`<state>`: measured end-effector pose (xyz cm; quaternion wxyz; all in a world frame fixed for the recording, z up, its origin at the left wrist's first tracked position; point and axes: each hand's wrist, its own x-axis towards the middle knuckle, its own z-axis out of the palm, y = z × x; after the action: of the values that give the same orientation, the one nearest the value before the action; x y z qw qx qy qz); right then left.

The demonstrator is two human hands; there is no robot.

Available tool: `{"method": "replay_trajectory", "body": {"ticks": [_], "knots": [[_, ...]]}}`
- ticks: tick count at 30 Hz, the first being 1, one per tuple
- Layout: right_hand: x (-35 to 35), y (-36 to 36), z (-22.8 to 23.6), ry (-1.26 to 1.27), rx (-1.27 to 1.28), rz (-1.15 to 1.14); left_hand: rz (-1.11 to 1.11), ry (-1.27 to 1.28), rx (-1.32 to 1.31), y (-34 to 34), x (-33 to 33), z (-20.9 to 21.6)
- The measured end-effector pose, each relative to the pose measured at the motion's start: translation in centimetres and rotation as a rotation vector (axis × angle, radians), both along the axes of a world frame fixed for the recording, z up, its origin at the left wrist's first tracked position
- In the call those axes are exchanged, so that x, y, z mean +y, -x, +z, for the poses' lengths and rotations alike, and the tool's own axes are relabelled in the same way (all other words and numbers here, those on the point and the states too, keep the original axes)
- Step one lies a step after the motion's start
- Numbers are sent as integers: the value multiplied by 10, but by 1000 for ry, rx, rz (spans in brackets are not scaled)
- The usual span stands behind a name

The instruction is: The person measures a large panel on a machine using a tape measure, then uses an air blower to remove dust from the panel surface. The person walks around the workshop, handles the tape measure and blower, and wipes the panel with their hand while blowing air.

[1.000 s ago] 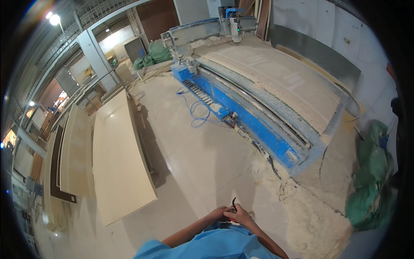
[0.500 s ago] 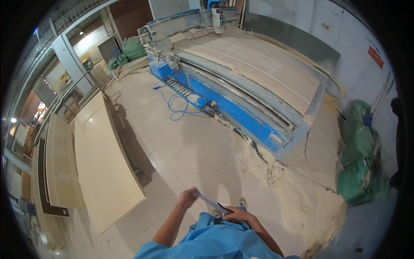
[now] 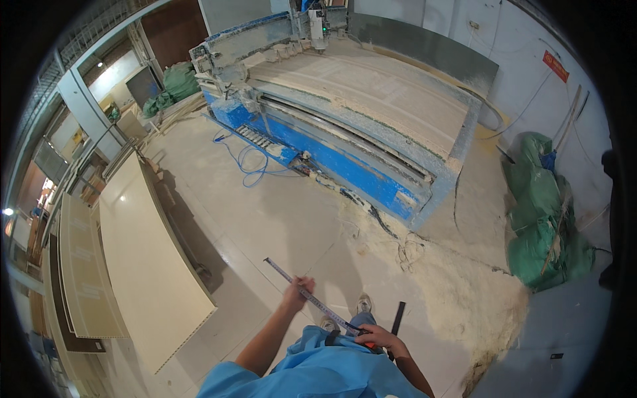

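Observation:
A tape measure blade point(image 3: 325, 309) stretches slantwise in front of my waist. My left hand point(image 3: 298, 293) is closed around it part way along, and the blade's end sticks out beyond the fingers to the upper left. At the other end, my right hand point(image 3: 377, 337) grips the tape measure's case, which is mostly covered by the fingers; a bit of orange and black shows. A black strip point(image 3: 398, 317) stands up beside the right wrist; what it belongs to cannot be made out.
Ahead stands a large blue CNC router point(image 3: 345, 169) with a dusty bed. Cream panels point(image 3: 149, 259) lean at the left. Sawdust point(image 3: 458, 312) covers the floor at the right, near green sacks point(image 3: 537, 212). A blue hose point(image 3: 255, 169) lies on the floor by the machine.
My left hand has moved slightly up and right, and the blade now reaches past it. The black strip has come into sight by my right hand. The whole view has shifted a little.

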<state>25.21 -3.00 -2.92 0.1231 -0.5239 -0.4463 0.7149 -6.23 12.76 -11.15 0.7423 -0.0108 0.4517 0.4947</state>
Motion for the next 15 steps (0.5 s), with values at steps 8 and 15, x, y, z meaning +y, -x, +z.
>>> {"method": "replay_trajectory", "body": {"ticks": [8, 15], "knots": [[-29, 20, -8, 33, -93, -55, -202, 169, -43, -59, -76, -23], [-39, 22, -1, 127, -52, -72, -176, 124, 218, 25, -96, -33]]}}
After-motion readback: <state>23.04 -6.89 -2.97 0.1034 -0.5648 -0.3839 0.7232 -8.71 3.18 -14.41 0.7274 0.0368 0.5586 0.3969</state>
